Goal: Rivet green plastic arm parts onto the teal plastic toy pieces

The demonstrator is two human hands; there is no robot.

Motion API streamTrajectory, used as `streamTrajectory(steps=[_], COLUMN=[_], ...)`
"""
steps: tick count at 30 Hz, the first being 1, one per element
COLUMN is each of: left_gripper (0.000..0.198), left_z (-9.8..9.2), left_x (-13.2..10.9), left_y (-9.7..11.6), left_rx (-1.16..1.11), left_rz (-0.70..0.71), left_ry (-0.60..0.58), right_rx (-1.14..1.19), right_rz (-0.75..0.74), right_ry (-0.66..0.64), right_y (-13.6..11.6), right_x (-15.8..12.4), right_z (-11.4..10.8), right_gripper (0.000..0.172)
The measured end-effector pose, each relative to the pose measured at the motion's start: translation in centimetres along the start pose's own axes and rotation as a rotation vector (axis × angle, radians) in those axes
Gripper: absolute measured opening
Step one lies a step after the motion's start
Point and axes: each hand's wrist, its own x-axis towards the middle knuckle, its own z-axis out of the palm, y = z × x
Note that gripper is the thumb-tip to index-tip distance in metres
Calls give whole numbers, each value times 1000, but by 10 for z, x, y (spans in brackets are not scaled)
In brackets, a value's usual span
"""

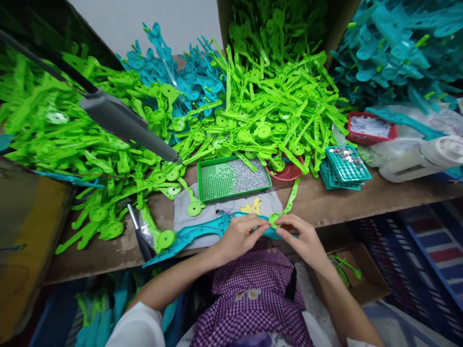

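My left hand [243, 236] is pinched near the round end of a green plastic part [290, 197], over a long blue plastic piece [195, 232]. What lies between its fingertips is too small to make out. My right hand [302, 237] grips the green part's round end from the other side. The blue piece lies along the table's front edge, with thin wires on it. Under it is a grey cloth [183, 205] with a yellow cartoon figure. Just behind stands a green tray [217, 179] with small silvery pieces.
Heaps of green parts [260, 103] and blue parts [390, 53] cover the table's back. A grey tool [123, 120] slants in from upper left. At right are teal trays [349, 164], a red basket [372, 140] and a bottle [421, 159]. A screwdriver [139, 233] lies left.
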Motion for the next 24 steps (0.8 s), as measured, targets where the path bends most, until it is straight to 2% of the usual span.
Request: streamTrajectory(steps=[3,7,13,24], left_gripper=[21,16,11,10], left_z=[1,2,0,-2], left_x=[-1,-1,5,11], left_y=[-2,-2,3,-3], left_rx=[58,300,376,351], left_rz=[61,220,274,290], left_ry=[29,131,243,153], right_rx=[3,33,54,43], right_rz=[-62,-78,-54,-97], right_ry=[74,99,168,194], right_y=[1,2,-1,4], right_x=[1,2,5,4], right_z=[9,15,15,16], right_gripper=[12,9,8,6])
